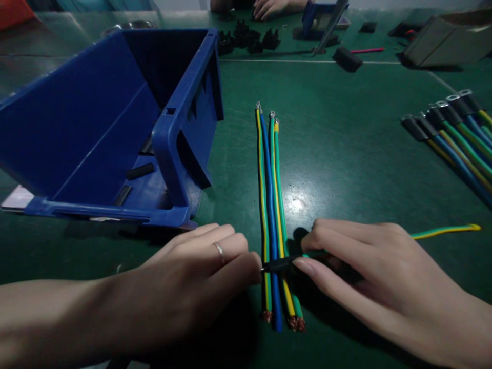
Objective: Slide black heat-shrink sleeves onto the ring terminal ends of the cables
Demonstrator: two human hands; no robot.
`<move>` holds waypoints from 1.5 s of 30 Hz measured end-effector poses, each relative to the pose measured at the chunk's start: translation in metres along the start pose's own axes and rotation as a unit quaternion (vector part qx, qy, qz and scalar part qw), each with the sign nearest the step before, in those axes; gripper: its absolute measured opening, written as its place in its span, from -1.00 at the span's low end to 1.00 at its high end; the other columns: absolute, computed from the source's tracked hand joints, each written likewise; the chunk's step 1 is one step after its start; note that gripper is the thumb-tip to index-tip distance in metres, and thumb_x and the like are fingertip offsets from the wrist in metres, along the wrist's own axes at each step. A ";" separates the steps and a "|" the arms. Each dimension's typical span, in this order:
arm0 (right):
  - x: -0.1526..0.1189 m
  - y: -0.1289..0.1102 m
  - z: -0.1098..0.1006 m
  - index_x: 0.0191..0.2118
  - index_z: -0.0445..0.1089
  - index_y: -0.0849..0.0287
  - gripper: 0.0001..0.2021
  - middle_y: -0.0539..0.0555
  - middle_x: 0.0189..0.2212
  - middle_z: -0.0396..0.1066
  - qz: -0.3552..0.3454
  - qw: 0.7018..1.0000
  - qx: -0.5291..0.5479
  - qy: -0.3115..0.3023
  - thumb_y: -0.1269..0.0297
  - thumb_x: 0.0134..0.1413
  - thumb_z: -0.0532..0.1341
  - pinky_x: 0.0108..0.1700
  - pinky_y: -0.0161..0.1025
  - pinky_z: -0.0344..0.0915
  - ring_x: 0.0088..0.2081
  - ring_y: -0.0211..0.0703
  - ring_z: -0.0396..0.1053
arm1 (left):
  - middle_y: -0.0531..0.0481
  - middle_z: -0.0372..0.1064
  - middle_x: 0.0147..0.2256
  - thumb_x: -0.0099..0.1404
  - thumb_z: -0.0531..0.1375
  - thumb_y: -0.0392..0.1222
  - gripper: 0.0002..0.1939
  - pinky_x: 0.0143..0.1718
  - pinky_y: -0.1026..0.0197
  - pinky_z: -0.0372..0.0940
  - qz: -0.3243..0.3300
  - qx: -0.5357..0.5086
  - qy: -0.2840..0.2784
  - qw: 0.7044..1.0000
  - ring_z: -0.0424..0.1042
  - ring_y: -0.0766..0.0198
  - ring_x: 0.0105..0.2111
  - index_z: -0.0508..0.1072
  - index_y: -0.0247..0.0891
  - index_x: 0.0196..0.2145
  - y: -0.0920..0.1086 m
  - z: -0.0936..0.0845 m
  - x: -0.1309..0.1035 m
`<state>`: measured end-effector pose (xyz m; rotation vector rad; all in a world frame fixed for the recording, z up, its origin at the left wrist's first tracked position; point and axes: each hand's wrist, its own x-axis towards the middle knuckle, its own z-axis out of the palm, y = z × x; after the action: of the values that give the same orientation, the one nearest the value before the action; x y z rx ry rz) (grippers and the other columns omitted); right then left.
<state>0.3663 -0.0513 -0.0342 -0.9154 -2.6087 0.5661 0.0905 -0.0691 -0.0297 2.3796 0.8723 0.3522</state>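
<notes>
Several cables (272,184), yellow-green and blue, lie lengthwise on the green table, with metal terminals at the far ends and bare copper at some near ends. Across them, near their lower ends, is a short black sleeve (278,264). My right hand (357,266) pinches the sleeve's right end, along with a yellow-green cable (448,230) that sticks out to the right behind the hand. At the sleeve's left end, my left hand (203,271), with a ring on one finger, has its fingers closed on a small metal tip.
A blue bin (196,92) with black sleeves (139,170) inside stands at the left. Sleeved cables (457,133) lie at the right. Black parts (249,40), a cardboard box (448,43) and another person's hand (269,8) are at the far side.
</notes>
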 end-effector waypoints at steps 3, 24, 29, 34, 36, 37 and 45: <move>0.001 -0.001 0.000 -0.37 0.37 0.10 -0.56 -0.07 -0.53 0.37 0.006 1.000 0.003 0.010 0.14 0.65 0.08 -0.55 -0.30 0.14 -0.57 -0.30 0.35 | 0.17 0.35 -0.42 0.62 -0.13 -0.41 -0.64 -0.44 0.27 0.11 0.012 0.016 -0.004 1.000 0.26 0.36 -0.49 0.24 -0.18 -0.33 0.001 0.000 0.000; 0.002 -0.009 0.005 -0.43 0.37 0.10 -0.52 -0.10 -0.59 0.36 0.061 0.998 0.023 0.027 0.08 0.62 0.10 -0.57 -0.27 0.09 -0.62 -0.31 0.33 | 0.08 0.39 -0.38 0.73 -0.14 -0.30 -0.55 -0.43 0.13 0.09 0.076 0.099 0.023 0.992 0.23 0.26 -0.46 0.40 -0.22 -0.28 -0.001 0.007 -0.005; 0.000 -0.009 0.007 -0.41 0.38 0.09 -0.57 -0.09 -0.57 0.37 0.064 0.998 0.004 0.023 0.09 0.58 0.14 -0.56 -0.27 0.10 -0.61 -0.29 0.34 | 0.05 0.41 -0.38 0.74 -0.16 -0.32 -0.52 -0.41 0.16 0.10 0.080 0.102 0.022 0.991 0.27 0.28 -0.47 0.42 -0.25 -0.29 -0.002 0.007 -0.003; 0.000 -0.010 0.007 -0.43 0.39 0.09 -0.61 -0.11 -0.58 0.35 0.070 0.997 0.018 0.030 0.11 0.52 0.20 -0.58 -0.29 0.10 -0.62 -0.32 0.31 | 0.05 0.42 -0.37 0.74 -0.16 -0.30 -0.53 -0.40 0.16 0.09 0.085 0.110 0.018 0.990 0.28 0.28 -0.47 0.43 -0.26 -0.27 -0.001 0.006 -0.001; 0.000 -0.011 0.007 -0.42 0.39 0.09 -0.63 -0.11 -0.58 0.36 0.071 0.997 0.019 0.034 0.14 0.50 0.21 -0.58 -0.29 0.10 -0.62 -0.32 0.32 | 0.06 0.41 -0.37 0.74 -0.16 -0.30 -0.53 -0.41 0.15 0.09 0.079 0.109 0.010 0.991 0.29 0.28 -0.46 0.42 -0.26 -0.28 -0.001 0.006 -0.002; 0.000 -0.011 0.007 -0.42 0.39 0.09 -0.64 -0.12 -0.58 0.36 0.070 0.997 0.016 0.035 0.14 0.49 0.22 -0.58 -0.29 0.10 -0.62 -0.32 0.32 | 0.06 0.41 -0.36 0.73 -0.16 -0.31 -0.53 -0.41 0.14 0.08 0.076 0.109 0.007 0.991 0.28 0.27 -0.46 0.41 -0.25 -0.28 -0.001 0.007 -0.003; -0.001 -0.009 0.009 -0.43 0.36 0.07 -0.58 -0.13 -0.59 0.33 0.071 0.997 0.004 0.040 0.07 0.54 0.20 -0.58 -0.29 0.11 -0.62 -0.33 0.32 | 0.05 0.40 -0.28 0.72 -0.14 -0.34 -0.67 -0.35 0.11 0.07 0.091 0.101 0.008 0.991 0.24 0.21 -0.40 0.36 -0.23 -0.14 -0.009 0.014 -0.012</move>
<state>0.3581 -0.0608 -0.0378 -1.1051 -2.4819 0.5642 0.0825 -0.0770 -0.0467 2.6560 0.7277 0.3694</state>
